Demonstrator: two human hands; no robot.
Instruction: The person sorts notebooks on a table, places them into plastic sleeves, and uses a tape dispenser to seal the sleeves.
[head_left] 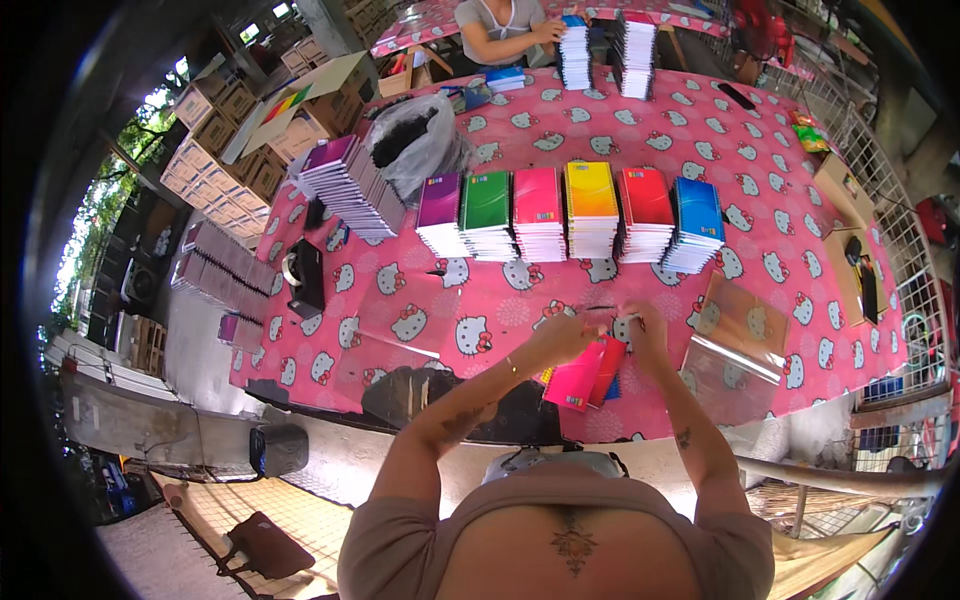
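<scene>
In front of me, near the table's front edge, lies a fanned bunch of spiral notebooks, with a pink notebook (572,383) on top and a red notebook (607,368) beside it. Slivers of yellow and blue covers show at the bunch's sides. My left hand (568,337) is closed just above the bunch's far end. Close to it on the right, my right hand (643,327) has its fingers pinched together. What either hand grips is too small or too see-through to make out. Clear plastic sheets (735,345) lie right of my right forearm.
Beyond my hands stands a row of notebook stacks, including a yellow stack (592,200). A tall purple-topped stack (350,185), a plastic bag (425,145) and a black tape dispenser (303,280) are at left. Across the table, a person (500,30) touches a blue-topped stack (575,55).
</scene>
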